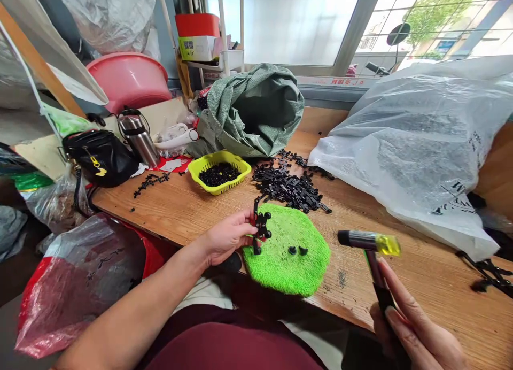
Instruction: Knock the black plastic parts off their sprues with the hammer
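Observation:
My left hand (234, 233) pinches a black jointed plastic part (262, 225) with round knobs, held over the left side of a bright green fuzzy mat (288, 271). Two small black pieces (297, 250) lie on that mat, apart from my fingers. To the right, my right hand (412, 322) is wrapped round the dark handle of a small mallet (366, 241). Its head has a black face on one end and a clear yellow face on the other, raised beside the mat. The lower fingers of my right hand are partly hidden behind the handle.
Beyond the mat lies a heap of black plastic parts (288, 185). Left of it stands a yellow basket (193, 172) of small black pieces. A grey-green sack (216, 102), a white plastic bag (385, 140), a steel flask (140, 140) and a black bag (102, 156) surround the wooden table (172, 223).

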Tool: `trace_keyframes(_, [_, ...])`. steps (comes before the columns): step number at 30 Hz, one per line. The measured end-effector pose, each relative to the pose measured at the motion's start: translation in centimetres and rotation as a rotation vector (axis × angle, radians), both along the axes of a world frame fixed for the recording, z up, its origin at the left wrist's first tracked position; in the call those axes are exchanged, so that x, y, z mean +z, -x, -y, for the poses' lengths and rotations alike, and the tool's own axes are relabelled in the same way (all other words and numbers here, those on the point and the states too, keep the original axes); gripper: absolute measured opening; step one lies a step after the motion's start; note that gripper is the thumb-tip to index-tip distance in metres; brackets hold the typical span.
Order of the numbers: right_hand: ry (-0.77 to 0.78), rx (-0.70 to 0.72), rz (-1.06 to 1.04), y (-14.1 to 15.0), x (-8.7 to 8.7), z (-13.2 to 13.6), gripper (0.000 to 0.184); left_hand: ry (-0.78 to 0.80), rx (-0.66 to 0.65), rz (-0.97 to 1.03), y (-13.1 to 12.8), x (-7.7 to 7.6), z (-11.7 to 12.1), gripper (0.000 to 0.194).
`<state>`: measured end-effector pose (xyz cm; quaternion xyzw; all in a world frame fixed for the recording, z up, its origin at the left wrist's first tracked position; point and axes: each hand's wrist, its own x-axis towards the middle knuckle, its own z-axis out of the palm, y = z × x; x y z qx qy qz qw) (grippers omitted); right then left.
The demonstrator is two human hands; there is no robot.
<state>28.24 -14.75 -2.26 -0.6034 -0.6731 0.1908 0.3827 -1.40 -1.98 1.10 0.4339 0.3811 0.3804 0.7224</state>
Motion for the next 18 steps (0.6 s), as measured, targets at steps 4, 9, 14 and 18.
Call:
trace_keyframes(4, [0.028,-0.036,-0.053,-0.6,-0.5,0.2,0.049,0.012,0.027,-0.137,-0.3,0.4,0.0,0.018])
trace_keyframes(9, [-0.066,-0.048,-0.037,1.0,-0.3,-0.1,0.045,-0.281,-0.027,-0.51,-2.0,0.2,0.8,0.039])
trace_keyframes(14, [-0.032,-0.073,0.013,2.2,-0.5,0.1,0.047,-0.518,-0.034,-0.723,-3.3,-0.2,1.6,0.031])
trace_keyframes(18, [-0.02,-0.049,-0.007,1.9,-0.9,0.0,0.048,-0.559,-0.034,-0.769,-3.8,-0.1,1.6,0.028])
